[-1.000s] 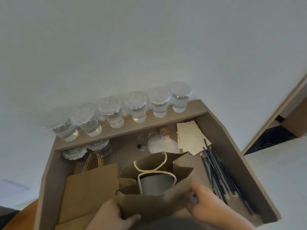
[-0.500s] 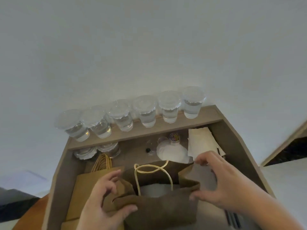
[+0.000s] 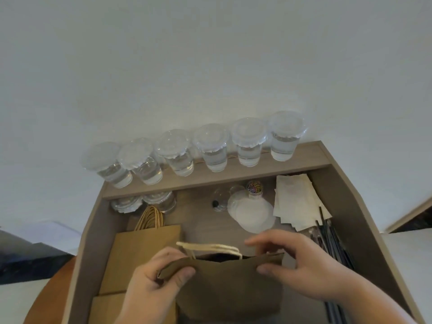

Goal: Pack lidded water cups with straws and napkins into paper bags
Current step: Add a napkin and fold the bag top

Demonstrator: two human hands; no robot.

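Observation:
A brown paper bag (image 3: 230, 288) stands at the front of the desk, its mouth nearly closed and its cream handles (image 3: 210, 247) lying flat across the top. My left hand (image 3: 154, 281) pinches the bag's top left corner. My right hand (image 3: 301, 265) pinches the top right edge, thumb in front and fingers arched over the back. The bag's contents are hidden. Several lidded water cups (image 3: 212, 148) stand in a row on the raised back shelf. Napkins (image 3: 297, 202) lie at the right, and black straws (image 3: 332, 242) lie beside my right wrist.
Flat paper bags (image 3: 140, 251) are stacked at the left. Loose clear lids (image 3: 254, 211), a small jar of coloured clips (image 3: 255, 187) and two more cups (image 3: 161, 199) sit under the shelf. The desk's raised side walls (image 3: 364, 218) hem in the work area.
The bag's open mouth has been pressed nearly shut, handles now flattened. My right hand came from the bag's far rim to its top right edge; my left hand shifted to the top left corner.

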